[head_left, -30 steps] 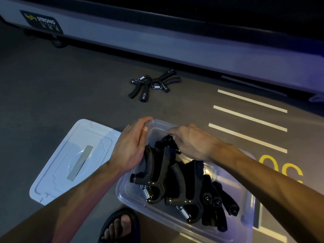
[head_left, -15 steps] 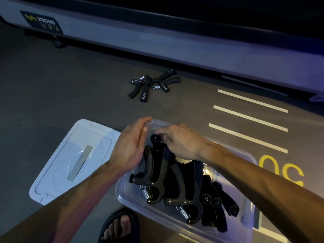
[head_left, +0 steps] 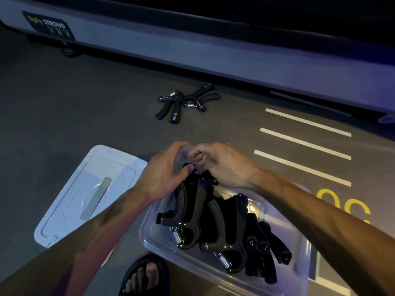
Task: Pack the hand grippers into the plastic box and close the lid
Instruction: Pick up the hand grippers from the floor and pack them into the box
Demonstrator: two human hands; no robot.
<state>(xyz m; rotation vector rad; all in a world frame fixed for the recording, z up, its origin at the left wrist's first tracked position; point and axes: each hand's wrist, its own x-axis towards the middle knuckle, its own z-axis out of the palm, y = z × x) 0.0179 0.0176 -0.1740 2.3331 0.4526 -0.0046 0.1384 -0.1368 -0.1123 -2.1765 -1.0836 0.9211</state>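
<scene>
A clear plastic box sits on the floor in front of me, with several black hand grippers standing side by side in it. My left hand wraps the box's far left corner, its thumb resting on a handle end. My right hand is curled over the top of the leftmost gripper's handles, its fingertips close to the left hand's. What the fingertips pinch is hidden. Two more hand grippers lie together on the floor farther away. The lid lies flat to the left of the box.
A long grey exercise machine base runs across the back. White floor stripes and a yellow number mark the right side. My sandalled foot is just in front of the box.
My right hand has slid left and away along the gripper tops towards my left hand. The leftmost gripper now sits a bit deeper. The box, the lid and the floor grippers have not moved.
</scene>
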